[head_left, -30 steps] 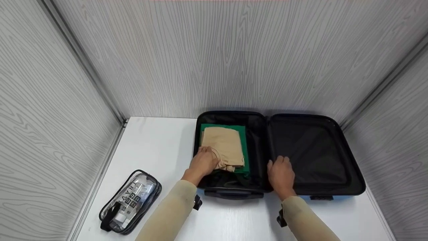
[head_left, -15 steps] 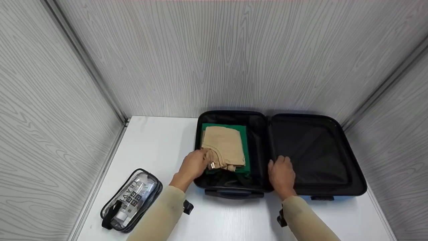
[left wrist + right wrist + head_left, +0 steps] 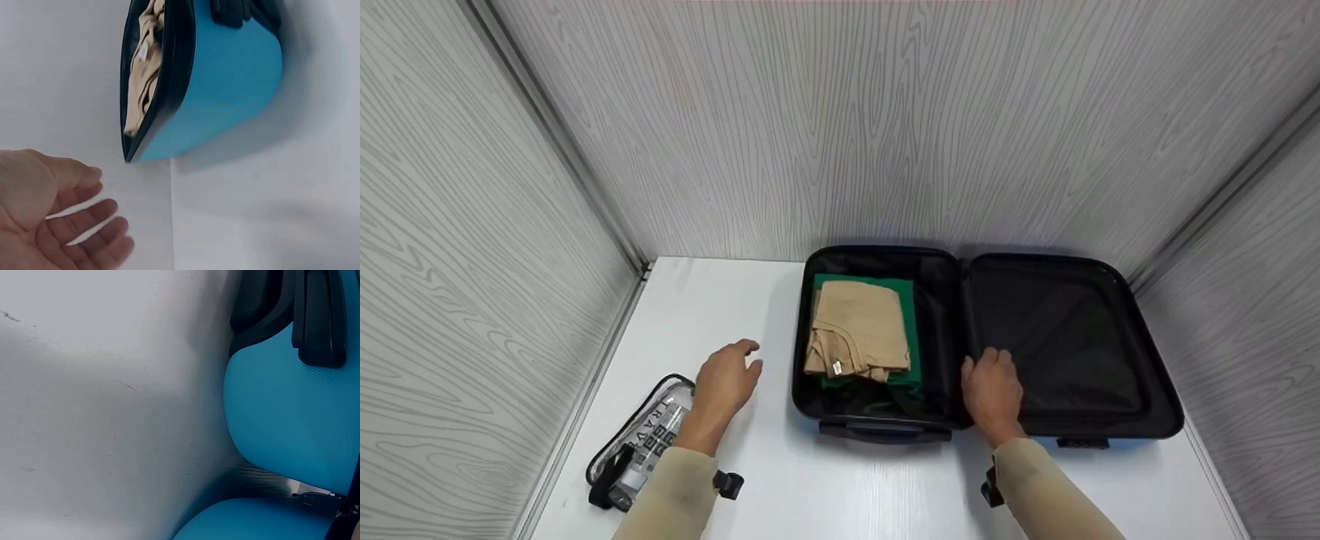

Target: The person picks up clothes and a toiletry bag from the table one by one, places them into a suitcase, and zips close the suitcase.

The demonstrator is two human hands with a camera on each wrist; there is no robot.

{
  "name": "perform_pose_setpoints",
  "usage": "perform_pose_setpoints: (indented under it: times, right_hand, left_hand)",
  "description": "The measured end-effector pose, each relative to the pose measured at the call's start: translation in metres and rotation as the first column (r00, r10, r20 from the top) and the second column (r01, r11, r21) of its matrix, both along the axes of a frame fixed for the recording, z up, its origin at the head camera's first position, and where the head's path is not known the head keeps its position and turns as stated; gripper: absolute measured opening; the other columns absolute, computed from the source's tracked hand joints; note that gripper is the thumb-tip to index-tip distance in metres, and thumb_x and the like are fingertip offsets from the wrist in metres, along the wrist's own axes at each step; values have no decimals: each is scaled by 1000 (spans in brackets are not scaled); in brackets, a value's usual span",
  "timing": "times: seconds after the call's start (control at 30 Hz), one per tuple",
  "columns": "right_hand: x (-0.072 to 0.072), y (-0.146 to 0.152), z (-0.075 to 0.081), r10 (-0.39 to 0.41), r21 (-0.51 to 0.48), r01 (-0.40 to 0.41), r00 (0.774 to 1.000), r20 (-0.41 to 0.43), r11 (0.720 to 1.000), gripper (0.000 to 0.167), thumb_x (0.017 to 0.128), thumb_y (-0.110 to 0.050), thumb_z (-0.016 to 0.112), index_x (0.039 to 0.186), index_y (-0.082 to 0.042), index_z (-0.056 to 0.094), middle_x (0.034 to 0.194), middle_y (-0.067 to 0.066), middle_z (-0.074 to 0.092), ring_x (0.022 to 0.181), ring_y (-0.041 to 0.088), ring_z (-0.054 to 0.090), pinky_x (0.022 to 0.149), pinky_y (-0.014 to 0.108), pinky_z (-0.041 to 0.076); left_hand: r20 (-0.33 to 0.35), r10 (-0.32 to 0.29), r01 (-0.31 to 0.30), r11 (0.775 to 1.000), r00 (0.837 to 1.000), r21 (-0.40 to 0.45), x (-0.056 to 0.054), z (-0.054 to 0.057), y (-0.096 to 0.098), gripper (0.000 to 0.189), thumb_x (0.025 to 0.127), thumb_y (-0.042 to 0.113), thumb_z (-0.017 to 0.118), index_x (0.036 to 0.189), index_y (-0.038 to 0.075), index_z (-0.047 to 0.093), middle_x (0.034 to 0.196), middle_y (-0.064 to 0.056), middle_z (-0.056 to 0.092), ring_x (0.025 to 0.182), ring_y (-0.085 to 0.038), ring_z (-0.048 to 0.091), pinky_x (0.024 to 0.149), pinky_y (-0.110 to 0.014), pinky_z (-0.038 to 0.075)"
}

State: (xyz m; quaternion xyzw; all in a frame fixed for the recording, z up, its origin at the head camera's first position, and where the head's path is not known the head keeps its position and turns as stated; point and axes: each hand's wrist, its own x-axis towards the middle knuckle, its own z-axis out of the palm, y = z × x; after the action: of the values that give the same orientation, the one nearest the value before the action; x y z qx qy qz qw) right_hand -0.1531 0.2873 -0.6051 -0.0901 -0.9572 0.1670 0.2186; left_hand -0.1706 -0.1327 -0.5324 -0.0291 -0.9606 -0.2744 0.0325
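- Left hand (image 3: 725,382) has nothing in it: fingers loosely bent and a bit apart, thumb off on its own, over the worktop (image 3: 705,300) between the suitcase (image 3: 1072,345) and the clear pouch (image 3: 649,431).
- Right hand (image 3: 991,386) is at the near part of the suitcase's middle seam. Fingers look close together, but I honestly can't tell if they're clamped on the rim or just resting there.
- That's also my pinch worry: if either half got swung up, those fingers are right by the fold.
- Clothes are in the left half: beige garment (image 3: 866,319) on top of green cloth (image 3: 907,292). The beige one's near edge is rumpled, tag (image 3: 837,367) showing, so a careless brush could drag that loose bit further out of its fold.
- Its near left corner sits close to the suitcase's outer rim, so imo it could snag there if the fabric slips.
- Pouch lies toward the worktop's near left corner, partly hidden by the left sleeve (image 3: 675,484). Drop that forearm without looking and it'd probably get shoved toward the left edge.
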Motion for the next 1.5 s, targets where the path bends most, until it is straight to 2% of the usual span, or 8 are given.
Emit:
perform_pose_setpoints:
  times: [0.2,0.43,0.67,0.77,0.93,1.13,1.3,1.5]
  right_hand:
    - [0,-2,1,4,-13,-4,1000,22,1000,35,106,-23,63,107,11,61,96,27,57,80,44,62,64,60,56]
    - [1,0,-1,31,48,-27,997,-77,998,32,103,-19,69,100,13,62,88,27,57,70,43,60,57,56,57]
    - [1,1,-2,28,37,-26,997,-68,999,32,103,-19,69,98,12,61,88,27,57,71,43,60,59,58,57]
    - [0,1,-1,26,20,-25,999,-43,1000,32,104,-20,67,100,11,61,90,27,56,73,44,61,60,59,56]
    - [1,1,0,22,-5,-22,1000,-11,1000,32,106,-21,64,102,11,60,93,27,56,76,45,61,63,60,56]
    - [1,2,0,10,-9,-10,1000,-6,1000,33,106,-22,64,103,11,60,94,28,56,78,45,61,64,60,56]
    - [1,2,0,18,-8,-18,1000,1,1000,34,106,-21,63,105,12,60,94,28,56,77,44,61,64,60,56]
    - [1,3,0,22,-2,-22,999,31,1000,36,107,-23,61,107,13,60,95,27,57,77,43,61,64,57,57]
  left_hand:
    - [69,82,-78,995,994,-63,19,-9,-38,54,95,13,74,140,-10,57,128,-35,66,116,-53,64,94,-62,54]
    - [126,101,-93,993,987,-70,33,-26,-66,69,92,18,79,142,-18,47,136,-43,54,129,-61,50,104,-66,46]
    - [224,123,-90,984,967,-152,46,-43,-81,91,82,28,88,140,-25,42,135,-50,48,126,-68,48,105,-71,43]
    - [263,117,-77,984,958,-158,50,-49,-84,90,80,24,88,140,-25,42,133,-51,48,123,-69,49,103,-72,44]
    - [295,114,-70,985,949,-155,51,-54,-85,90,85,21,83,148,-23,36,139,-53,45,125,-71,48,103,-73,44]
    - [280,116,-65,981,953,-184,49,-54,-82,85,90,24,76,149,-23,36,139,-51,48,123,-67,54,101,-71,47]
    - [299,132,-78,979,945,-186,45,-54,-75,87,93,29,75,153,-19,35,141,-46,51,122,-63,56,99,-70,49]
    - [296,137,-82,979,945,-189,38,-55,-64,89,95,34,76,154,-18,35,145,-45,49,125,-62,56,98,-70,50]
